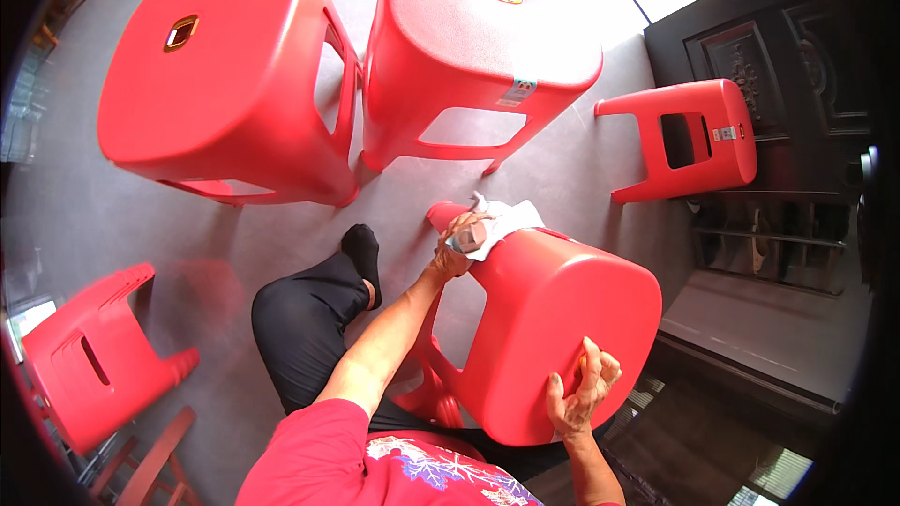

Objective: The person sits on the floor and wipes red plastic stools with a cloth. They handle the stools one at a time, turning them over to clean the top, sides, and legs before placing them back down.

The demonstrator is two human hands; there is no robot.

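A red plastic stool (609, 300) lies tipped in front of me, its seat turned toward me and its legs pointing away to the upper left. My left hand (455, 245) is closed on a white cloth (511, 223), which is pressed against the stool's upper side near a leg. A small brownish patch beside those fingers is too unclear to name. On the seat, my right hand (586, 389) grips the stool around its small central hole, thumb and fingers bent; some fingertips are hidden there.
Two large red stools (216, 66) (469, 19) stand upright beyond my hands. Another red stool (694, 141) lies on its side by a dark carved door (778, 75). At the left are stacked red stools (89, 356) and a wooden chair (155, 459). A dark rack (769, 244) stands at the right.
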